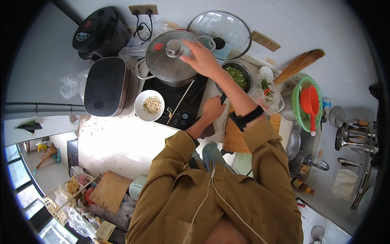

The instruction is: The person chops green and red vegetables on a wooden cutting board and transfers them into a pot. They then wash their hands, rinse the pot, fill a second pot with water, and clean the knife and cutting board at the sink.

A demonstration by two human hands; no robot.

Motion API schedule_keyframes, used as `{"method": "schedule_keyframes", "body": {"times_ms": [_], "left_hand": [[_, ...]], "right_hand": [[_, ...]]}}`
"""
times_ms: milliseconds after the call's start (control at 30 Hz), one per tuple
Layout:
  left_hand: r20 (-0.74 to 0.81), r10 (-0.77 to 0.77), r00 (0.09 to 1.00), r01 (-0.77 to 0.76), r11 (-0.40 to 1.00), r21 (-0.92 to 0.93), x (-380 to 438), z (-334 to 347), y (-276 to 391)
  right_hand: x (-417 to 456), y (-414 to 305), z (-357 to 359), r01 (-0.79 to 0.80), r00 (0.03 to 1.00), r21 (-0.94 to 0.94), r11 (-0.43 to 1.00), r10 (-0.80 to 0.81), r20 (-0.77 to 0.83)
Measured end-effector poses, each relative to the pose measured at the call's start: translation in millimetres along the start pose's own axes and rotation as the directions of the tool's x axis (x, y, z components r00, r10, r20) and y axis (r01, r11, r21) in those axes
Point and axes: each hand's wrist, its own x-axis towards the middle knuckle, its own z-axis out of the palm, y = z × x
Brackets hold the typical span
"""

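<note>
A large steel pot with a glass lid (164, 65) stands on the black induction cooktop (195, 100). My right hand (202, 59) reaches over the lid's right side with fingers spread, close to the metal lid knob (174, 48); whether it touches the knob cannot be told. My left hand (214, 107) is closed around the black handle (223, 98) of a pan of chopped greens (236, 77). A white bowl of peeled nuts or beans (152, 105) sits at the cooktop's left front. A pale chopstick (181, 102) lies across the cooktop.
A second glass lid (219, 27) leans on the wall behind. Left stand a dark countertop appliance (105, 87) and a black electric cooker (100, 33). To the right are a wooden cutting board (237, 143), a bag of chillies (272, 99), a straw brush (300, 65) and a green colander (295, 100).
</note>
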Motion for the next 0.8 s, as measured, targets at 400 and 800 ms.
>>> {"method": "schedule_keyframes", "body": {"times_ms": [400, 800], "left_hand": [[-0.17, 0.266, 0.949, -0.254, 0.963, 0.088, -12, 0, -29], [-0.183, 0.412, 0.893, -0.431, 0.899, -0.075, -45, -67, -19]], "right_hand": [[39, -13, 65, -0.104, 0.973, -0.042, 0.994, 0.093, -0.212], [-82, -23, -131, -0.163, 0.886, 0.364, 0.917, 0.298, -0.356]]}}
